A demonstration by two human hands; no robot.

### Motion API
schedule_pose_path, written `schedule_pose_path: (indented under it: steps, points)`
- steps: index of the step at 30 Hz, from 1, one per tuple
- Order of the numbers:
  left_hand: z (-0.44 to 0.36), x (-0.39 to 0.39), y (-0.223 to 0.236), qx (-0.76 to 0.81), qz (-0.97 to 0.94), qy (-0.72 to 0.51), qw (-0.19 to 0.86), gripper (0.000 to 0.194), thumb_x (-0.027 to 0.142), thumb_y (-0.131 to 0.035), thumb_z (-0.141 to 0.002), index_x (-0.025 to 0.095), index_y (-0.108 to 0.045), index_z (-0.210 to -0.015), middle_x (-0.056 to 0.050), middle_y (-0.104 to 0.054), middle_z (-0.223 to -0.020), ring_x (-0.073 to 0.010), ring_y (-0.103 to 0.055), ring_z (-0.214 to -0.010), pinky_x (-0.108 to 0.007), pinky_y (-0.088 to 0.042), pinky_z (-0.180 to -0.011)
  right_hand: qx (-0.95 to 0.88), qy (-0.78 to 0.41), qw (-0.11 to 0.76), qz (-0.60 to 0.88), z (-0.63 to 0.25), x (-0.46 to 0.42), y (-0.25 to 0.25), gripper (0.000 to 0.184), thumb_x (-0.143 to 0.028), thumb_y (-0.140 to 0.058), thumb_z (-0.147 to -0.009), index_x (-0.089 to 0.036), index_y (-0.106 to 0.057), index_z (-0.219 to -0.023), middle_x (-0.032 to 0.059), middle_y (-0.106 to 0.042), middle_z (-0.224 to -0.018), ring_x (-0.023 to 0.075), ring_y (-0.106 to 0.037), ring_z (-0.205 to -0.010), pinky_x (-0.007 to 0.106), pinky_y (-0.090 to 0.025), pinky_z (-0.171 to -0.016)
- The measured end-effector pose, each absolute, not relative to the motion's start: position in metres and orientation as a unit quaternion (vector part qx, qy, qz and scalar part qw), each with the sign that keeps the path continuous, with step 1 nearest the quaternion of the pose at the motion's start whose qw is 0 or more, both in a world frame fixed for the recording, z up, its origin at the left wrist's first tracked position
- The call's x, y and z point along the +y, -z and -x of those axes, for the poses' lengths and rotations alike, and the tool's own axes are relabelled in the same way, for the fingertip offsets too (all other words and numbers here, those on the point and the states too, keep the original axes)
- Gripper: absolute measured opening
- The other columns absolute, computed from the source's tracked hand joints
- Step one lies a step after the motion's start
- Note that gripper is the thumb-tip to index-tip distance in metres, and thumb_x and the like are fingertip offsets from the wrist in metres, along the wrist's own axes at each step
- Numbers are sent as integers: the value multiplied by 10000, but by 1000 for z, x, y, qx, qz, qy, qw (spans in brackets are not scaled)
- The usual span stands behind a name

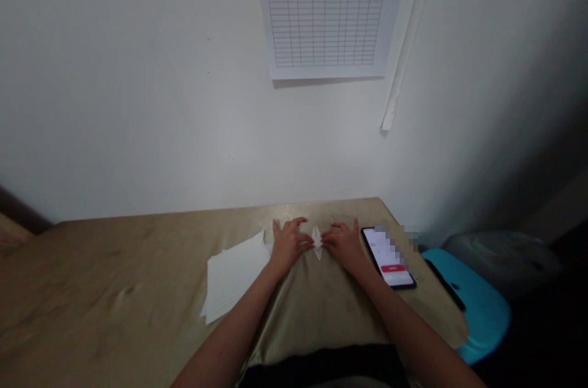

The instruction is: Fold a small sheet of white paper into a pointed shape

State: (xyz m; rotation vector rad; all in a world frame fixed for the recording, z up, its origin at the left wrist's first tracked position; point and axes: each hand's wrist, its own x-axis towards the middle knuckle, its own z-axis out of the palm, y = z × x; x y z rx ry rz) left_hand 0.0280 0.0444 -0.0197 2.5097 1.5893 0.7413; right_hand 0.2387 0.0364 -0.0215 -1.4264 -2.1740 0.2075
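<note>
A small piece of white folded paper, shaped like a narrow diamond with a slit at its upper point, lies between my hands over the table. My left hand pinches its left corner between thumb and fingertips, the other fingers raised. On the opposite corner, my right hand has the same sort of pinch, with its little finger lifted. Fingertips cover both side corners of the paper. Close by my left forearm are lined white paper sheets, loosely stacked and partly hidden by that arm.
Right of my right hand lies a phone with its screen lit. The table has a wrinkled tan cover and meets a white wall. A printed form hangs there. Beyond the table's right edge is a turquoise plastic object.
</note>
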Motion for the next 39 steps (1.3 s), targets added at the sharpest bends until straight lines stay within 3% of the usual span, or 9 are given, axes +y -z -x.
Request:
schedule_pose_path:
  steps: [12,23,29,36,39]
  points:
    - [-25,47,22,557,-789,-236,110,74,399,-745,-831,397,-796,-884,8,-513,-1462,-322,-483,-1299,-789,-1,-1108,-786,-138,284,531,-242,33,25,232,-350,-535,-958,-330,-765,-978,19,-754,-1124,276,-576,-1208,744,54,-1119]
    - [-29,44,21,566,-783,-233,108,123,419,-799,-769,406,-790,-891,22,-490,-1478,-339,-464,-1317,-776,20,-1117,-790,-124,280,531,-237,36,29,143,-293,-595,-920,-287,-731,-962,24,-741,-1110,261,-576,-1180,721,64,-1121]
    - [-29,46,22,568,-777,-234,137,103,400,-778,-794,402,-788,-896,28,-505,-1468,-313,-504,-1286,-756,-12,-1127,-772,-151,283,549,-236,38,34,146,-304,-576,-927,-276,-714,-963,37,-720,-1134,264,-557,-1198,699,-31,-1127]
    - [-28,47,22,564,-775,-239,155,95,372,-757,-817,369,-790,-906,7,-523,-1466,-286,-528,-1264,-715,-52,-1143,-758,-109,269,584,-235,40,39,240,-374,-653,-888,-278,-713,-1099,73,-641,-1266,280,-487,-1260,548,-221,-1136]
    - [-29,46,23,572,-769,-241,154,152,386,-759,-808,370,-777,-958,4,-517,-1472,-290,-525,-1266,-706,-49,-1152,-769,-99,257,577,-235,41,40,291,-396,-685,-866,-303,-712,-1140,72,-608,-1320,293,-432,-1307,517,-245,-1129]
